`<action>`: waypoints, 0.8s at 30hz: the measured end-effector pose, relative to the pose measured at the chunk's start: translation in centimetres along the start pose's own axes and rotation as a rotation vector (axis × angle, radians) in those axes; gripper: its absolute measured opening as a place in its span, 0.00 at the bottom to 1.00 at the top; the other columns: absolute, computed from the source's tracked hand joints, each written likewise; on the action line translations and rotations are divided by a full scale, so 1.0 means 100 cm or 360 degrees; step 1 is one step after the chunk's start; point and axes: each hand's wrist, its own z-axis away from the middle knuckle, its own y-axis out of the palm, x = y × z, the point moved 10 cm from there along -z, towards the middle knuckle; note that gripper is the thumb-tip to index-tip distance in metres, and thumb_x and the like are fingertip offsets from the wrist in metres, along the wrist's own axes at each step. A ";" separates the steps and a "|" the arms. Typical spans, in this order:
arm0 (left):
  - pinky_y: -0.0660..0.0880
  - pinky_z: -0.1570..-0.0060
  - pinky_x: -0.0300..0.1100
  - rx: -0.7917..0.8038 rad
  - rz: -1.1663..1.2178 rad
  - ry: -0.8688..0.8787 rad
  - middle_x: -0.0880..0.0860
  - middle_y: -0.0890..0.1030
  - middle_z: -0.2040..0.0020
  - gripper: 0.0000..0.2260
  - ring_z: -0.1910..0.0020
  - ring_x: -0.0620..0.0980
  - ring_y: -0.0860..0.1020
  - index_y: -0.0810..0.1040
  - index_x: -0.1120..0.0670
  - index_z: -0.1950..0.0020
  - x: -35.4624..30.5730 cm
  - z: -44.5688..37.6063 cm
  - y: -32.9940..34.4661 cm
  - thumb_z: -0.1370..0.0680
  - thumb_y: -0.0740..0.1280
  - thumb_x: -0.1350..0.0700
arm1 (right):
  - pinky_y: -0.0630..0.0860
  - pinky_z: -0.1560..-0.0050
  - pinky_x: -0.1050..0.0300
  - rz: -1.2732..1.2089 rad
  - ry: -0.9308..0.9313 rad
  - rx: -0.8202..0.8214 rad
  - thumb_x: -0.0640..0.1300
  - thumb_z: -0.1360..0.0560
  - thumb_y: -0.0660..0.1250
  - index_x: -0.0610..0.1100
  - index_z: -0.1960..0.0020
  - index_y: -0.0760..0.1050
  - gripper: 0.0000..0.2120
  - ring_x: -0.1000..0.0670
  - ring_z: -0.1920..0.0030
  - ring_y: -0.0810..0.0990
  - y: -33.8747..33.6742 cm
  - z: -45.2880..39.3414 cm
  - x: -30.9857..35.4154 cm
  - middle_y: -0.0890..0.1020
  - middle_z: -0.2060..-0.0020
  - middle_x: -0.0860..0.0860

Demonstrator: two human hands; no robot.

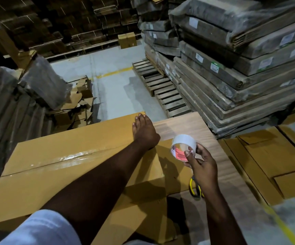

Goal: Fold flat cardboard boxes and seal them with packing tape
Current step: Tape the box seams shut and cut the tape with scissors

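A folded brown cardboard box [58,175] lies in front of me on a wooden table [187,124]. Clear packing tape [76,157] runs along its centre seam. My left hand [144,131] lies flat with straight fingers on the box's far right corner, pressing down. My right hand [200,164] holds a roll of clear packing tape [183,146] with a red-printed core, just right of the box and above the table. Yellow-handled scissors [196,189] lie on the table under my right wrist.
Wrapped stacks of flat cartons [240,68] on wooden pallets [161,85] rise at the right. Flat cardboard sheets [276,161] lie on the floor at the right. Wrapped bundles [10,103] and cardboard scraps [79,101] crowd the left. Grey concrete floor [111,82] lies ahead.
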 end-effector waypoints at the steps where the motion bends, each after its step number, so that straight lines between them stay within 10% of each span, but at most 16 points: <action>1: 0.38 0.19 0.54 -0.0008 -0.0007 0.0007 0.60 0.39 0.16 0.43 0.17 0.59 0.38 0.41 0.62 0.16 -0.001 0.000 0.000 0.22 0.67 0.60 | 0.86 0.52 0.37 0.0002 -0.0003 -0.0001 0.42 0.23 0.77 0.59 0.35 0.81 0.20 0.44 0.47 0.88 0.001 0.001 0.002 0.84 0.41 0.55; 6: 0.41 0.20 0.57 -0.0055 0.0036 0.0190 0.63 0.46 0.16 0.39 0.16 0.62 0.43 0.49 0.61 0.16 -0.015 0.004 -0.003 0.19 0.70 0.54 | 0.86 0.52 0.36 0.0101 -0.0046 0.0029 0.43 0.23 0.78 0.67 0.41 0.80 0.21 0.46 0.51 0.89 0.010 0.004 0.024 0.85 0.43 0.56; 9: 0.63 0.26 0.42 -0.0138 0.0756 0.0556 0.57 0.74 0.24 0.25 0.24 0.52 0.70 0.73 0.57 0.24 -0.028 0.031 -0.031 0.15 0.64 0.43 | 0.86 0.53 0.37 0.0198 -0.0097 0.0020 0.55 0.28 0.77 0.65 0.39 0.78 0.19 0.47 0.53 0.88 0.011 0.005 0.036 0.85 0.43 0.52; 11: 0.75 0.35 0.39 0.0019 0.1165 0.0575 0.51 0.83 0.35 0.32 0.37 0.44 0.80 0.80 0.54 0.30 -0.032 0.055 -0.034 0.23 0.67 0.31 | 0.85 0.54 0.38 0.0268 -0.0137 0.0014 0.59 0.30 0.76 0.62 0.36 0.77 0.23 0.47 0.56 0.88 0.013 0.004 0.041 0.85 0.43 0.50; 13: 0.80 0.40 0.44 0.0170 0.1325 0.0468 0.50 0.85 0.40 0.36 0.42 0.45 0.83 0.80 0.55 0.31 -0.030 0.067 -0.026 0.29 0.73 0.30 | 0.85 0.55 0.40 0.0326 -0.0184 0.0023 0.62 0.31 0.75 0.59 0.34 0.76 0.26 0.49 0.58 0.88 0.018 0.003 0.049 0.85 0.41 0.52; 18: 0.80 0.49 0.49 0.0196 0.1722 0.0283 0.60 0.87 0.52 0.08 0.55 0.55 0.83 0.86 0.61 0.47 -0.005 0.068 -0.028 0.20 0.74 0.56 | 0.80 0.62 0.60 0.0412 -0.0226 0.0013 0.59 0.32 0.76 0.58 0.33 0.76 0.28 0.55 0.59 0.87 0.029 0.003 0.066 0.85 0.43 0.49; 24: 0.76 0.59 0.47 0.0255 0.1726 0.0227 0.61 0.82 0.63 0.21 0.62 0.55 0.77 0.83 0.67 0.51 0.015 0.066 -0.053 0.21 0.74 0.46 | 0.76 0.63 0.72 0.0549 -0.0457 0.0108 0.50 0.29 0.81 0.55 0.33 0.76 0.27 0.50 0.54 0.85 0.055 0.014 0.094 0.80 0.41 0.54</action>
